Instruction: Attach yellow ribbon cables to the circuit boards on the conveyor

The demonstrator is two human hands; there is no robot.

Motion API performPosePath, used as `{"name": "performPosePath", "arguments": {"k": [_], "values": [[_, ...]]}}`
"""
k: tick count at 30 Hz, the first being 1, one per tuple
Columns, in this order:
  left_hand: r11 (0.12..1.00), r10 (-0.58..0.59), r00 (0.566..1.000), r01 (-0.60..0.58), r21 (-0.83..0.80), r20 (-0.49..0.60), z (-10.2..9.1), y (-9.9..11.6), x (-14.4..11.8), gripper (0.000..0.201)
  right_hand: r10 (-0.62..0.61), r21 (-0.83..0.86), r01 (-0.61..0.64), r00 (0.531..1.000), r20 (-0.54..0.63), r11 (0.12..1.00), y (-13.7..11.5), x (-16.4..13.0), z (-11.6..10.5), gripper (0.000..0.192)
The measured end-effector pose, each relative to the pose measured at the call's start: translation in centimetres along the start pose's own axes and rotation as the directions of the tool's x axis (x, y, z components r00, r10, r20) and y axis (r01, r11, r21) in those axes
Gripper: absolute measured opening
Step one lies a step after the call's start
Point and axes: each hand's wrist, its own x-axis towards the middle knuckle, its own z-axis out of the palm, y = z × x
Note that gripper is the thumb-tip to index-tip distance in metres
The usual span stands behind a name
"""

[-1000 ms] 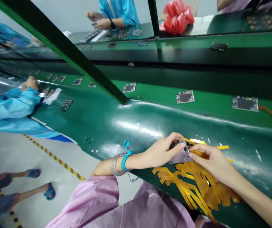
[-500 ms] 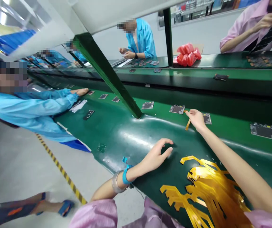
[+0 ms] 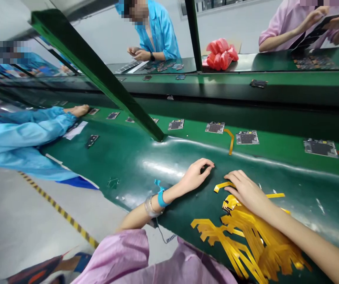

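Note:
My left hand point(image 3: 197, 173) rests on the green mat point(image 3: 145, 157) with its fingers loosely curled and nothing in it. A blue wrist strap and a bracelet sit on that wrist. My right hand point(image 3: 246, 191) lies palm down on the far edge of a pile of yellow tape strips point(image 3: 246, 232). Its fingertips touch one strip point(image 3: 223, 185) that sticks out to the left. Beyond my hands, on the green belt, lie a circuit board point(image 3: 247, 137) and another board point(image 3: 215, 127), with a yellow strip point(image 3: 231, 141) between them.
More boards point(image 3: 320, 148) point(image 3: 175, 124) lie along the belt. A slanted green post point(image 3: 118, 96) meets the mat at its far edge. A person's blue sleeve point(image 3: 24, 130) reaches in from the left. Across the line other people work, beside red bags point(image 3: 221, 53).
One second ago both hands held a board with a strip. My right hand then reached out to the belt, came back without the board, and now lies on the strip pile. My left hand stayed empty.

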Motion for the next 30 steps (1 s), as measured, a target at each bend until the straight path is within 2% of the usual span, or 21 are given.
{"name": "performPosePath", "arguments": {"k": [3, 7, 10, 13, 18, 22, 26, 28, 30], "values": [[0.999, 0.022, 1.000, -0.022, 0.037, 0.011, -0.2, -0.1, 1.3, 0.015, -0.087, -0.006, 0.088, 0.994, 0.065, 0.996, 0.4, 1.8, 0.2, 0.007], [0.993, 0.027, 1.000, -0.026, 0.111, -0.008, -1.1, -0.9, 2.7, 0.017, -0.140, -0.003, 0.142, 0.984, 0.112, 0.990, 0.7, 3.6, -0.3, 0.013], [0.980, 0.016, 0.999, -0.008, 0.196, -0.040, -2.3, -1.9, 3.5, 0.018, -0.146, 0.016, 0.145, 0.983, 0.114, 0.989, 0.6, 3.6, -0.4, 0.018], [0.944, -0.008, 0.995, 0.039, 0.327, -0.097, -4.3, -3.2, 5.1, 0.021, -0.130, 0.043, 0.127, 0.988, 0.084, 0.991, 0.3, 2.9, -0.8, 0.019], [0.772, -0.079, 0.950, 0.249, 0.585, -0.301, -9.3, -5.8, 9.6, 0.032, -0.043, 0.230, 0.060, 0.996, -0.080, 0.971, 0.4, 0.5, -2.5, 0.021], [0.604, -0.158, 0.889, 0.431, 0.670, -0.430, -12.8, -7.3, 13.4, 0.037, 0.142, 0.363, -0.061, 0.969, -0.201, 0.930, 0.5, -2.0, -3.1, 0.026], [0.471, -0.261, 0.819, 0.570, 0.674, -0.510, -15.2, -8.7, 15.7, 0.046, 0.304, 0.415, -0.180, 0.918, -0.254, 0.892, -0.1, -4.2, -2.8, 0.026], [0.422, -0.310, 0.792, 0.611, 0.670, -0.527, -15.9, -9.4, 16.1, 0.045, 0.313, 0.410, -0.189, 0.912, -0.263, 0.893, -0.4, -5.2, -2.6, 0.027], [0.393, -0.344, 0.784, 0.620, 0.680, -0.516, -16.3, -10.0, 16.2, 0.044, 0.300, 0.394, -0.180, 0.915, -0.269, 0.901, -0.6, -6.1, -2.5, 0.025]]}}
